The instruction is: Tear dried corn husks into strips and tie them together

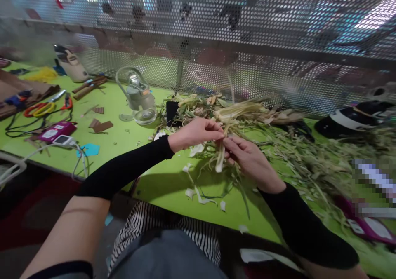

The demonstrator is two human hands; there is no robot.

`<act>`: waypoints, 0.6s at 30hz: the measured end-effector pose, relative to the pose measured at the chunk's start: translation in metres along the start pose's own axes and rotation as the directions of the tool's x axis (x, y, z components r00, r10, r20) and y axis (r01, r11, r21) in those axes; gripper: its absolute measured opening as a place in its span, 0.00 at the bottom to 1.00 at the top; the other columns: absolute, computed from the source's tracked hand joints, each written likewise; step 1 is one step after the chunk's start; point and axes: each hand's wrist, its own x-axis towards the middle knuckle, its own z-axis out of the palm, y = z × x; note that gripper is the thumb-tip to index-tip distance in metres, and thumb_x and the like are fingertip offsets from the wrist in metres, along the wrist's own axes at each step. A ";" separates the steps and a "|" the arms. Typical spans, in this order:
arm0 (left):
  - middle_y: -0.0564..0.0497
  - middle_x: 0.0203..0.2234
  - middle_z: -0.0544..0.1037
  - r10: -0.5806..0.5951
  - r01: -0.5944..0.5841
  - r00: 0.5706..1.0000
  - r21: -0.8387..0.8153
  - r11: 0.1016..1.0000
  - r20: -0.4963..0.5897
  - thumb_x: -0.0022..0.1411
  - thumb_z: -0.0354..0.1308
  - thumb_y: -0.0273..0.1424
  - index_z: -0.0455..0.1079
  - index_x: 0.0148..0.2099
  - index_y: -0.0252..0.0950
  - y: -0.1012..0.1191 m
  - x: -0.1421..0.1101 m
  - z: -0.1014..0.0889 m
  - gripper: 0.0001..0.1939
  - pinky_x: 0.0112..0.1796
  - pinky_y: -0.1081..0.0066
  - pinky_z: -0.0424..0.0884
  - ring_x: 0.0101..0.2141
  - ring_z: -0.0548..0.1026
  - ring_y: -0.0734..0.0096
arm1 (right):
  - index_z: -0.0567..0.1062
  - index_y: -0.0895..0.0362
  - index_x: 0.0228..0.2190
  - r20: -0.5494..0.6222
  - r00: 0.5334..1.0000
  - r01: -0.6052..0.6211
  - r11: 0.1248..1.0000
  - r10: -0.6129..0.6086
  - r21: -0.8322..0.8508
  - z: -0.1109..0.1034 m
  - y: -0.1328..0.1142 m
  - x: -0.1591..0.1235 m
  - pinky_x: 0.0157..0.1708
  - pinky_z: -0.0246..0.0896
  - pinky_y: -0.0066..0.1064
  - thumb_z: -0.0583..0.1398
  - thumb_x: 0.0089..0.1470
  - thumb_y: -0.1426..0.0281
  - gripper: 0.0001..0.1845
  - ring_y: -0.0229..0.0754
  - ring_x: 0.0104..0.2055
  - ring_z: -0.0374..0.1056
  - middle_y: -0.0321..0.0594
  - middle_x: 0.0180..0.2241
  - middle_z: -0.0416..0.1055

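Note:
A small bundle of pale plant strips (220, 159) hangs upright in front of me, its whitish end pointing down. My left hand (202, 131) pinches it near the top, thumb and forefinger closed. My right hand (252, 159) grips the same bundle from the right, and its fingertips are partly hidden behind it. Both hands nearly meet, just above the green table (173, 192). Behind them lies a larger sheaf of yellowish stalks (244, 109) on a pile of dry leaves. White scraps (189, 193) and a long thin peel (198, 192) lie below the hands.
Loose greenery (287, 155) covers the table's right side. A clear jug with a handle (139, 99) stands at the back left, near a beige bottle (72, 64). Scissors (45, 109) and a purple device (58, 131) with cables lie left. A perforated metal screen (204, 23) rises behind.

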 end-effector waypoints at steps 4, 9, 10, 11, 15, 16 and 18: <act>0.53 0.24 0.75 -0.089 0.087 0.996 -0.118 0.989 -0.016 0.58 0.61 0.25 0.74 0.27 0.32 -0.007 0.002 -0.001 0.07 0.36 0.73 0.64 0.26 0.67 0.80 | 0.77 0.56 0.26 -0.029 0.999 -0.043 0.994 0.046 0.102 0.002 0.004 -0.001 0.14 0.46 0.22 0.69 0.47 0.48 0.23 0.29 0.18 0.51 0.29 0.19 0.60; 0.53 0.25 0.76 -0.113 0.108 0.993 -0.179 0.978 -0.022 0.57 0.60 0.25 0.75 0.26 0.33 -0.015 0.010 -0.001 0.07 0.35 0.74 0.65 0.27 0.68 0.79 | 0.77 0.55 0.28 -0.032 0.998 -0.042 0.996 0.045 0.085 0.001 0.008 0.002 0.15 0.47 0.23 0.71 0.44 0.52 0.20 0.29 0.19 0.51 0.29 0.21 0.63; 0.53 0.24 0.75 -0.108 0.103 0.994 -0.153 0.983 -0.020 0.57 0.59 0.25 0.74 0.26 0.33 -0.016 0.011 -0.001 0.08 0.33 0.74 0.64 0.26 0.67 0.80 | 0.78 0.55 0.28 -0.036 0.999 -0.032 0.998 0.035 0.061 -0.001 0.009 0.003 0.16 0.47 0.23 0.71 0.45 0.52 0.20 0.30 0.19 0.52 0.30 0.21 0.64; 0.53 0.23 0.74 -0.102 0.099 0.995 -0.112 0.989 -0.020 0.57 0.59 0.26 0.73 0.26 0.33 -0.018 0.012 -0.001 0.08 0.31 0.75 0.62 0.25 0.66 0.80 | 0.78 0.55 0.29 -0.038 0.999 -0.023 0.999 0.024 0.029 -0.003 0.011 0.005 0.16 0.48 0.24 0.70 0.46 0.52 0.19 0.30 0.19 0.52 0.30 0.21 0.64; 0.56 0.20 0.69 -0.079 0.076 0.997 0.131 0.988 0.011 0.57 0.58 0.28 0.72 0.27 0.34 -0.026 0.018 -0.005 0.07 0.25 0.75 0.55 0.21 0.60 0.80 | 0.79 0.55 0.30 -0.017 0.997 0.062 0.968 -0.069 -0.244 -0.018 0.017 0.011 0.20 0.52 0.27 0.66 0.52 0.55 0.16 0.34 0.22 0.57 0.33 0.22 0.67; 0.56 0.21 0.71 -0.063 0.058 0.998 0.191 0.980 0.020 0.57 0.57 0.28 0.72 0.29 0.35 -0.028 0.021 -0.006 0.06 0.25 0.75 0.56 0.22 0.62 0.79 | 0.79 0.54 0.30 -0.015 0.995 0.086 0.944 -0.096 -0.318 -0.023 0.020 0.014 0.21 0.54 0.28 0.65 0.53 0.55 0.15 0.36 0.23 0.59 0.34 0.23 0.69; 0.53 0.26 0.76 0.009 -0.007 1.000 0.317 0.948 -0.006 0.57 0.57 0.26 0.73 0.32 0.35 -0.034 0.030 -0.010 0.04 0.30 0.74 0.62 0.26 0.68 0.76 | 0.78 0.54 0.31 -0.040 0.991 0.097 0.908 -0.124 -0.409 -0.034 0.026 0.019 0.24 0.57 0.30 0.63 0.54 0.55 0.15 0.38 0.25 0.62 0.36 0.25 0.72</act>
